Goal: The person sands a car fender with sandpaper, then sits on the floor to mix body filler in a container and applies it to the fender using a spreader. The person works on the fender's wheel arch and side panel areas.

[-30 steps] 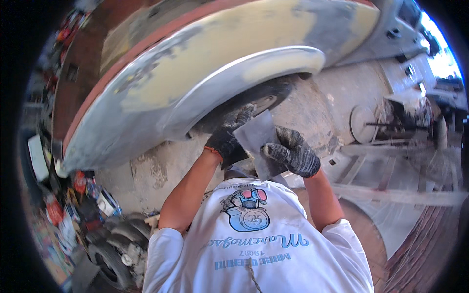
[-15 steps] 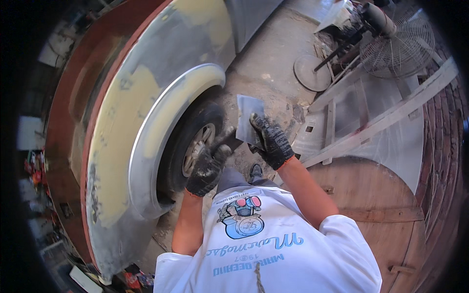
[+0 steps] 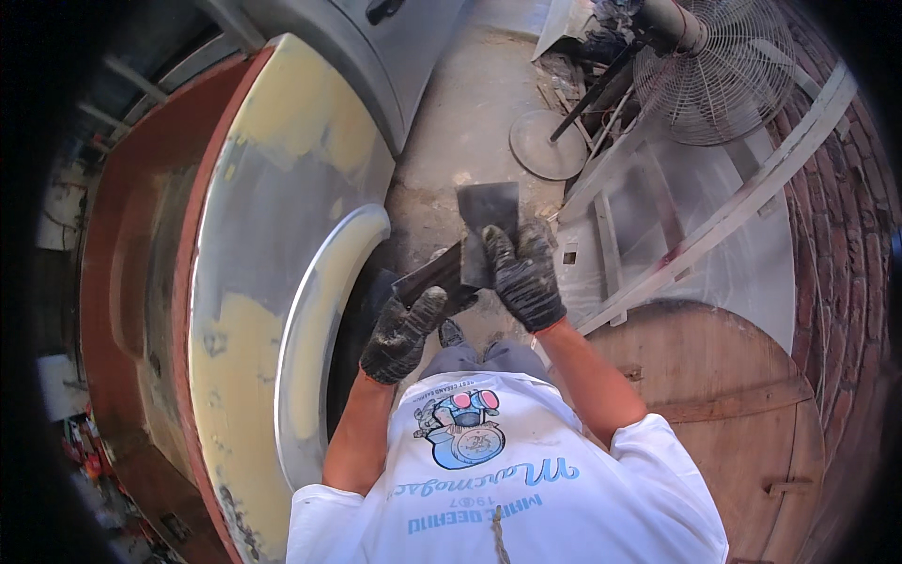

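Observation:
My left hand [image 3: 402, 336], in a dusty black knit glove, grips a dark flat block or folded piece [image 3: 427, 276] that slants up to the right. My right hand [image 3: 526, 282], gloved the same way, pinches a dark rectangular sheet [image 3: 488, 206], probably abrasive paper, with the thumb on its face. The two pieces meet or overlap between my hands; which, I cannot tell. Beside my left hand is the car's arched wheel flare [image 3: 319, 310], on a body panel [image 3: 240, 338] patched with cream and grey. The wheel behind them is mostly hidden in shadow.
A car door [image 3: 395, 47] stands beyond the panel. At the upper right are a caged fan [image 3: 723, 85] and its round base [image 3: 548, 141]. A pale wooden frame [image 3: 733, 216], a round wooden board [image 3: 714, 367] and a brick wall [image 3: 846, 235] line the right side.
My view has swung along the car, which now sits further left. My right hand's sheet now shows a darker face, and the piece in my left hand has tilted up toward it.

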Demonstrator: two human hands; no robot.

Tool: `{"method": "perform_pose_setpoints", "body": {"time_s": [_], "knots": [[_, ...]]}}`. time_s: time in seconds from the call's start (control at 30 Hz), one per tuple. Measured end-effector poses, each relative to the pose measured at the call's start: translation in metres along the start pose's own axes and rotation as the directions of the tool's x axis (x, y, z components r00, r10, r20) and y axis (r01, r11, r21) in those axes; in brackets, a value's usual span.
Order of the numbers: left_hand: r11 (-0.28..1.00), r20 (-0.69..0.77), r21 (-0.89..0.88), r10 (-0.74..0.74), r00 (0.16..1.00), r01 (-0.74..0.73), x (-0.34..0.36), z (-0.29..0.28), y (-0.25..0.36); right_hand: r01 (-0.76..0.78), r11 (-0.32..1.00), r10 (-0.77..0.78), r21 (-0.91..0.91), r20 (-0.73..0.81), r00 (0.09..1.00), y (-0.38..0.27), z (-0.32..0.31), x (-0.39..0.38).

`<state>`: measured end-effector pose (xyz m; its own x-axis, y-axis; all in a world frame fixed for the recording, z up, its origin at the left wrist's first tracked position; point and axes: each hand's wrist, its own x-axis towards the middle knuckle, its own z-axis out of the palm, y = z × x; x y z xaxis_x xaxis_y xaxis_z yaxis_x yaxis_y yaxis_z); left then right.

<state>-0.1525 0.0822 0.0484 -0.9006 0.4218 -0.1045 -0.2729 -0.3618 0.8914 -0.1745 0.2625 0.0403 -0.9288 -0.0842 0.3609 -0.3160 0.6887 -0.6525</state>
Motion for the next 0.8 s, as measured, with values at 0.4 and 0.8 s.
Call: {"method": "perform_pose_setpoints", "body": {"time_s": [0.4, 0.8], "knots": [[0.964, 0.236, 0.111, -0.263, 0.935, 0.243, 0.143, -0.016, 0.013, 0.149, 0.910, -0.168, -0.387, -0.016, 0.986, 0.079, -0.016, 0.083], [-0.210, 0.554, 0.832, 0.352, 0.755, -0.513, 0.349, -0.006, 0.021, 0.155, 0.938, -0.159, -0.309, 0.012, 0.987, 0.229, -0.018, 0.251]]}}
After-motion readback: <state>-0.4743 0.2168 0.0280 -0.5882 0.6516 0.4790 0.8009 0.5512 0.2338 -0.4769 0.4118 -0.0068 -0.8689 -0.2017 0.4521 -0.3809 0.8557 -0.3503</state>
